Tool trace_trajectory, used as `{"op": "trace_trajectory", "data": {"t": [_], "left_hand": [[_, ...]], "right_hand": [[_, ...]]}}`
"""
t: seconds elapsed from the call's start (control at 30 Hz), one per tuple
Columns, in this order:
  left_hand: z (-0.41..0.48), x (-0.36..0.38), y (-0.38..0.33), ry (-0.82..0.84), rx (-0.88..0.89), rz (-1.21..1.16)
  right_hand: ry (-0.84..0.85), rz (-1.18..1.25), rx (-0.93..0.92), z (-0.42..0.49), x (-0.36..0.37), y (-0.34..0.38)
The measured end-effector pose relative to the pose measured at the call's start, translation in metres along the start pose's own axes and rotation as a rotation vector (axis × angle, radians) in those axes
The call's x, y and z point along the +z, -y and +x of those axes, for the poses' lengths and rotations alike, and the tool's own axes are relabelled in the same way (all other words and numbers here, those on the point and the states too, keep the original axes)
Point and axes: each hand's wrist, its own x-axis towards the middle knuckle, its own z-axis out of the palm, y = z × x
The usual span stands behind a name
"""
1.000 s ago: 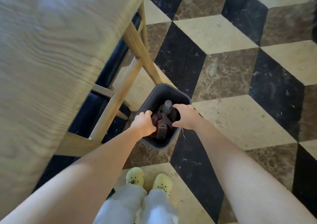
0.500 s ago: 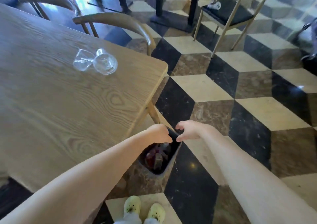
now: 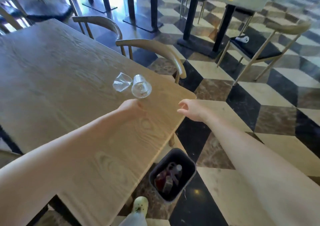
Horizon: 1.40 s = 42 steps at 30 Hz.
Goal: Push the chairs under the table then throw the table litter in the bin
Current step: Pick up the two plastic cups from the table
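Observation:
Two clear plastic cups lie on their sides on the wooden table (image 3: 60,80), one crumpled (image 3: 121,82) and one whole (image 3: 141,88), touching each other. My left hand (image 3: 130,107) hovers over the table just short of the whole cup, fingers curled, holding nothing. My right hand (image 3: 189,109) floats beyond the table's corner with fingers loosely apart and empty. A dark bin (image 3: 172,174) stands on the floor by the table edge, with a bottle and wrappers inside. Two wooden chairs, one near (image 3: 155,47) and one farther (image 3: 98,22), are tucked at the table's far side.
Another wooden chair (image 3: 270,42) with a dark seat stands out on the checkered floor at the right, white litter (image 3: 242,38) on it. Black table pedestals (image 3: 190,18) rise behind. My shoe (image 3: 141,204) is beside the bin.
Both hands have let go of the bin rim and risen to table height. The left one moved over the tabletop toward the cups; the view tilted up from the bin.

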Motion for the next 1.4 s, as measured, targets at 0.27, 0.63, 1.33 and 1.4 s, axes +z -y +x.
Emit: {"op": "trace_trajectory", "data": {"t": [0.27, 0.63, 1.33, 1.4], "left_hand": [[0.103, -0.035, 0.062, -0.359, -0.185, -0.077], [0.178, -0.027, 0.084, -0.366, -0.140, -0.189], [0.072, 0.049, 0.010, -0.268, -0.066, -0.461], [0.047, 0.069, -0.005, -0.234, -0.028, -0.445]], "right_hand": [[-0.042, 0.110, 0.026, 0.102, 0.023, 0.063], [-0.075, 0.147, 0.128, 0.196, 0.048, 0.124], [0.069, 0.449, 0.066, 0.087, 0.021, -0.021], [0.058, 0.473, 0.079, 0.059, 0.022, -0.050]]}}
